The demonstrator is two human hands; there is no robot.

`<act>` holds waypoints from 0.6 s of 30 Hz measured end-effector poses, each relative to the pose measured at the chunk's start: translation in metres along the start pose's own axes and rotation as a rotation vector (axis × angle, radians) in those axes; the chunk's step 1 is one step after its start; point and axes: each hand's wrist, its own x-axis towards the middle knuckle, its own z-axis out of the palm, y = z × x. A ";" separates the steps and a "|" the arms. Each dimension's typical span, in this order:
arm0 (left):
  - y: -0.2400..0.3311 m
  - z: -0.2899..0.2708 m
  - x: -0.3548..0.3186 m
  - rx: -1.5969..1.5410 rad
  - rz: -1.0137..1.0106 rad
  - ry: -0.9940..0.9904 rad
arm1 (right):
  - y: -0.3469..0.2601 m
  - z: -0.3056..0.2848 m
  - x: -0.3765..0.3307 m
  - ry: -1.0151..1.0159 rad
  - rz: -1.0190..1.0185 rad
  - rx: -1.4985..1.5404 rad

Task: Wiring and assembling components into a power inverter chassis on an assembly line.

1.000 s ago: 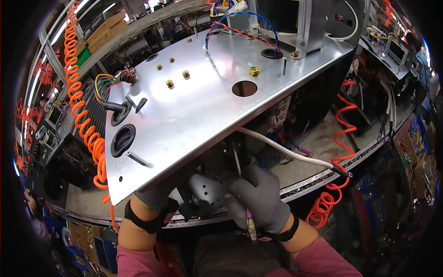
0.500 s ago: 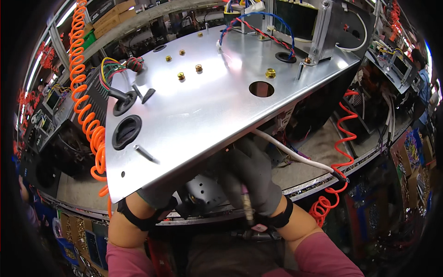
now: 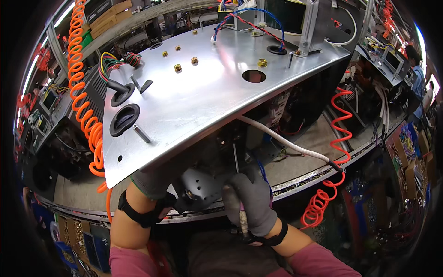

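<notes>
Poking up under the near edge of a big silver metal panel [image 3: 203, 101] is the thin shaft of a screwdriver-like tool [image 3: 243, 222], its worn pale end sticking out below the fist. The right hand [image 3: 251, 201], in a grey glove, is curled tight around it. Can't tell if the tip touches anything, it's pretty dark under there. The left hand [image 3: 154, 181] is up under the panel too, mostly hidden, so no clue how open it is or what it's got hold of.

Between the hands there's a rounded grey plate [image 3: 201, 185] with small holes. A white cable [image 3: 286, 142] comes out from under the panel and runs right, over the surface [image 3: 318, 138].

Up top: brassy hex nuts [image 3: 177, 68], a round hole [image 3: 254, 76], and red and blue wires [image 3: 251, 26] near the back. Coiled orange hose [image 3: 83, 97] hangs left, another coil [image 3: 340, 122] right. Parts bins [image 3: 76, 235] sit lower left.
</notes>
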 end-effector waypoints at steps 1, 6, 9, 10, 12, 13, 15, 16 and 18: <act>0.000 0.000 0.002 0.004 0.010 0.034 | -0.001 0.002 0.000 0.009 -0.005 -0.001; 0.008 -0.002 0.017 -0.208 -0.087 -0.043 | 0.003 0.002 0.009 0.023 -0.009 0.118; 0.020 0.000 0.025 -0.273 -0.159 -0.061 | 0.011 -0.011 0.016 0.017 0.003 0.307; 0.024 0.000 0.026 -0.284 -0.181 -0.056 | 0.014 -0.016 0.019 -0.008 0.004 0.348; 0.031 -0.001 0.029 -0.308 -0.226 -0.029 | 0.017 -0.021 0.024 -0.038 0.002 0.422; 0.033 -0.001 0.031 -0.296 -0.239 -0.017 | 0.019 -0.023 0.025 -0.052 0.041 0.489; 0.039 0.000 0.033 -0.313 -0.280 0.047 | 0.021 -0.027 0.028 -0.082 0.121 0.627; 0.040 -0.002 0.032 -0.186 -0.374 -0.107 | 0.021 -0.031 0.028 -0.133 0.214 0.668; 0.042 -0.001 0.033 0.117 -0.340 -0.171 | 0.021 -0.032 0.027 -0.112 0.227 0.738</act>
